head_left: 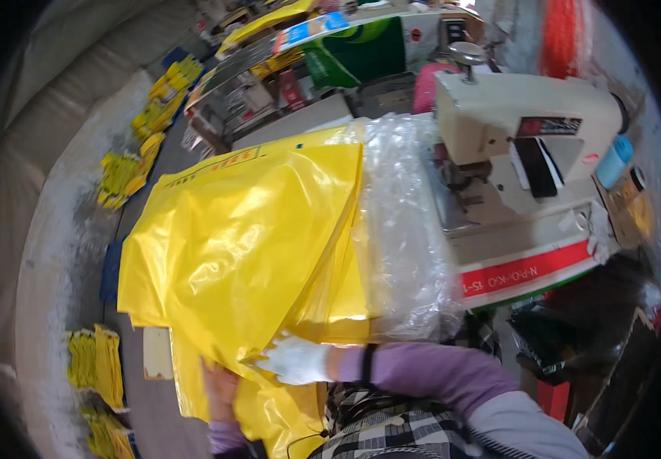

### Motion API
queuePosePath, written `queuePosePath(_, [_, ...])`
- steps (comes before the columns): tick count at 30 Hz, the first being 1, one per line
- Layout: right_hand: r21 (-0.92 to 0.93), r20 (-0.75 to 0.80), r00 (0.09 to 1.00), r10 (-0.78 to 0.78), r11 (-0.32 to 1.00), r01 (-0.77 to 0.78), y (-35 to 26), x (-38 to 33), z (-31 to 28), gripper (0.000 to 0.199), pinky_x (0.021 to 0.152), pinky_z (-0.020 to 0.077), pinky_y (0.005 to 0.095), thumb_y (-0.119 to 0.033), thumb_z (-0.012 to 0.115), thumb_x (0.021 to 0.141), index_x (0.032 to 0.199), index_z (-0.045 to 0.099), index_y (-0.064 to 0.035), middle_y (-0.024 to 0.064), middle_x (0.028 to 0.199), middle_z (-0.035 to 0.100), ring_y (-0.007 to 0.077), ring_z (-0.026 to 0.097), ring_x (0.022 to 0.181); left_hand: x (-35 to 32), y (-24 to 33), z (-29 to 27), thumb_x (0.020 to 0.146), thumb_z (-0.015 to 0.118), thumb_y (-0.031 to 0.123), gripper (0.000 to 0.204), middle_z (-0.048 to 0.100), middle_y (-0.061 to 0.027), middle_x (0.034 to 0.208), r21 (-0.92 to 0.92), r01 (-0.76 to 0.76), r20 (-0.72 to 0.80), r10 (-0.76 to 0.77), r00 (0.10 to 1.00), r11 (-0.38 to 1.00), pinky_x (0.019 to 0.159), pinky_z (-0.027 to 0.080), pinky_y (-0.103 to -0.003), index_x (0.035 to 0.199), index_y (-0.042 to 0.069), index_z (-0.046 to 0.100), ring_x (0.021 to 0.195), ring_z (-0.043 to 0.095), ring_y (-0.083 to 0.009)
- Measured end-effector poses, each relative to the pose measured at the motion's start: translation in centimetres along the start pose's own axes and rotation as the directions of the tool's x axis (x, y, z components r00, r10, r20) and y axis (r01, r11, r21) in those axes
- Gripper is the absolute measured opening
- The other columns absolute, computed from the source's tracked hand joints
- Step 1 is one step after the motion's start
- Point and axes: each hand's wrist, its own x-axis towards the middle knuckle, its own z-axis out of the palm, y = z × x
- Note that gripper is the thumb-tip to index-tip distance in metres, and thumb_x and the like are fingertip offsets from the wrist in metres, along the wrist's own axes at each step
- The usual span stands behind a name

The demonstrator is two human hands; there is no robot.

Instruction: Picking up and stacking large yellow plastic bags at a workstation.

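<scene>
A large, glossy yellow plastic sheet (231, 229) lies spread and creased before me, its near part hanging down toward my lap. More yellow plastic shows beneath its right edge. My bare left hand (221, 390) rests on the near part, fingers apart and pointing away from me. Just to its right, my right hand (298, 361) wears a white glove and pinches a fold of the sheet at its fingertips. Clear, wrinkled plastic film (407, 229) lies along the sheet's right side.
A white sewing machine (529, 122) stands at the right, with a blue thread cone (614, 162) beside it. Folded yellow bundles (95, 363) line the left side. A cluttered shelf (246, 103) and a green package (357, 53) are at the far side.
</scene>
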Motion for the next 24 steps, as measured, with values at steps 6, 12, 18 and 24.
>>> queuePosePath(6, [0.158, 0.044, 0.944, -0.328, 0.935, 0.317, -1.4, 2.5, 1.8, 0.024, 0.081, 0.0529, 0.0411, -0.02, 0.056, 0.086, 0.1, 0.068, -0.0059, 0.0154, 0.093, 0.07, 0.036, 0.067, 0.088, -9.1, -8.6, -2.5, 0.102, 0.052, 0.031, 0.037, 0.065, -0.0149, 0.11, 0.237, -0.053, -0.462, 0.161, 0.872, 0.97, 0.081, 0.058, -0.044, 0.122, 0.0, 0.055, 0.099, 0.066, -0.0296])
queuePosePath(12, [0.267, -0.227, 0.954, 0.197, 0.954, -0.134, 20.1, -4.6, -5.8, 0.037, 0.096, 0.0481, 0.037, -0.026, 0.049, 0.098, 0.127, 0.059, -0.0056, 0.0118, 0.123, 0.064, 0.0272, 0.062, 0.112, -14.1, -9.9, -6.2, 0.099, 0.057, 0.021, 0.032, 0.064, -0.0151, 0.104, 0.285, -0.047, -0.742, 0.251, 0.622, 0.957, 0.071, 0.06, -0.043, 0.117, -0.004, 0.055, 0.087, 0.068, -0.0275])
queuePosePath(18, [0.047, -0.601, 0.699, 0.387, 0.89, -0.453, 7.8, -9.3, -8.4, 0.034, 0.09, 0.0482, 0.0376, -0.008, 0.066, 0.083, 0.117, 0.062, -0.0045, 0.0135, 0.113, 0.063, 0.028, 0.06, 0.105, -17.2, -9.2, -3.6, 0.1, 0.052, 0.025, 0.04, 0.065, -0.0167, 0.115, -0.081, 0.003, -0.533, -0.045, 0.845, 0.997, 0.087, 0.056, -0.038, 0.126, -0.005, 0.052, 0.1, 0.067, -0.0291])
queuePosePath(24, [-0.281, -0.724, 0.655, 0.215, 0.776, -0.565, 11.0, -9.4, -10.2, 0.038, 0.083, 0.0487, 0.0409, -0.001, 0.062, 0.079, 0.117, 0.062, -0.0054, 0.0161, 0.104, 0.061, 0.0321, 0.059, 0.094, -17.8, -12.3, -15.4, 0.098, 0.057, 0.023, 0.028, 0.071, -0.0143, 0.104, 0.255, 0.108, -0.706, 0.109, 0.699, 0.961, 0.077, 0.053, -0.037, 0.105, -0.003, 0.063, 0.088, 0.068, -0.0259])
